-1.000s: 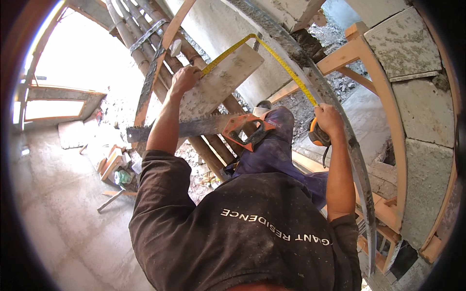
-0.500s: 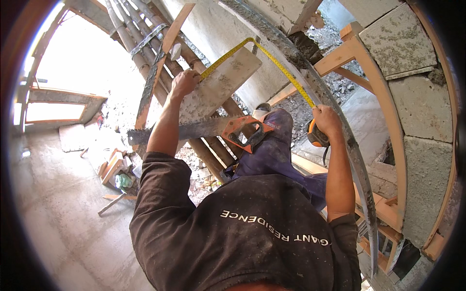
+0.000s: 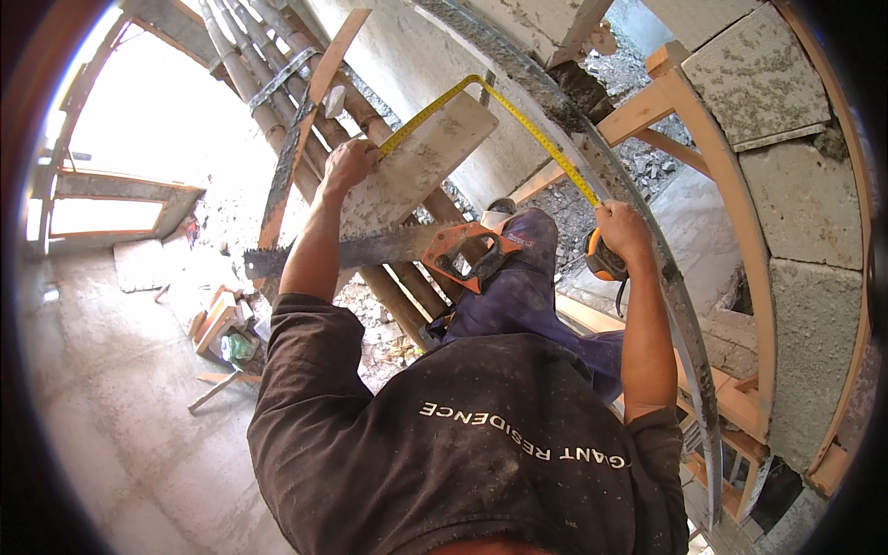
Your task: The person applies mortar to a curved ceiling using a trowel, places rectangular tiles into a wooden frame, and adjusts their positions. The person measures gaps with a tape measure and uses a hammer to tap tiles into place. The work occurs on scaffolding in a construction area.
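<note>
A yellow tape measure blade (image 3: 535, 126) stretches between my hands, bending sharply near the far end of a dusty pale board (image 3: 444, 135). My left hand (image 3: 351, 165) is closed at the blade's end, over the board's left edge. In my right hand (image 3: 623, 228) is the blade close to its orange and black case (image 3: 603, 259), which hangs just below the fingers. A handsaw (image 3: 472, 254) with an orange handle lies by my thigh, its toothed blade reaching left under my left forearm.
Bamboo poles (image 3: 271, 104) tied together run under the board. A curved concrete edge (image 3: 638, 199) passes by my right arm, with concrete blocks (image 3: 800, 203) and timber framing (image 3: 717, 120) beyond. Wood offcuts (image 3: 217, 319) and a hammer-like tool (image 3: 215, 388) lie on the floor at left.
Almost nothing differs. The tape's bend has dipped very slightly, and both hands keep their places.
</note>
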`<state>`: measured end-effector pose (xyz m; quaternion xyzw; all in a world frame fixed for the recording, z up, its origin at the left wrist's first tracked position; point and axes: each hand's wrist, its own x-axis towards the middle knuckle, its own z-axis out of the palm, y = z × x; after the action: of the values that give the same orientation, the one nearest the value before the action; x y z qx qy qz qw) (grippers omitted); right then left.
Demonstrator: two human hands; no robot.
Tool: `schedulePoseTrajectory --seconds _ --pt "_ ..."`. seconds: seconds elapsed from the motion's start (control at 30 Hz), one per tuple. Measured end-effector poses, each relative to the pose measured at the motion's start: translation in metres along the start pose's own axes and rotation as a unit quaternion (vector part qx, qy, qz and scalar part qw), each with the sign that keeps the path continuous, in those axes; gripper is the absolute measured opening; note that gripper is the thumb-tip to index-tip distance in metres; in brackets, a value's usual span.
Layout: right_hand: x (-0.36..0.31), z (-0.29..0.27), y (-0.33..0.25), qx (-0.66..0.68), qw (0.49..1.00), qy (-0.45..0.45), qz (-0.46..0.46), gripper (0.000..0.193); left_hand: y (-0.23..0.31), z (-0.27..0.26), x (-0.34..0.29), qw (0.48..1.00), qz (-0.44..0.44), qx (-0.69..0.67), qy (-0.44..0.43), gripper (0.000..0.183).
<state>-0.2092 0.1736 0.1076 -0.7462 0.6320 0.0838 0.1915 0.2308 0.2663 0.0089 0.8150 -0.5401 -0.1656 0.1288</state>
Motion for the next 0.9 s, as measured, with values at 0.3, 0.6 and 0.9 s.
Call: schedulePoseTrajectory --seconds 0.3,0.6,0.9 --pt "0.002 0.003 0.005 0.003 1.0 0.006 -0.006 0.035 -0.001 -0.005 -0.001 1.0 -0.006 -0.022 -0.015 0.027" --pt "0.003 0.004 0.004 0.004 1.0 -0.006 -0.011 0.036 -0.019 0.002 -0.005 1.0 0.024 -0.018 0.0 0.026" --pt "0.002 0.003 0.002 -0.002 1.0 -0.019 -0.003 0.039 -0.024 0.004 0.004 1.0 0.024 -0.017 -0.003 0.028"
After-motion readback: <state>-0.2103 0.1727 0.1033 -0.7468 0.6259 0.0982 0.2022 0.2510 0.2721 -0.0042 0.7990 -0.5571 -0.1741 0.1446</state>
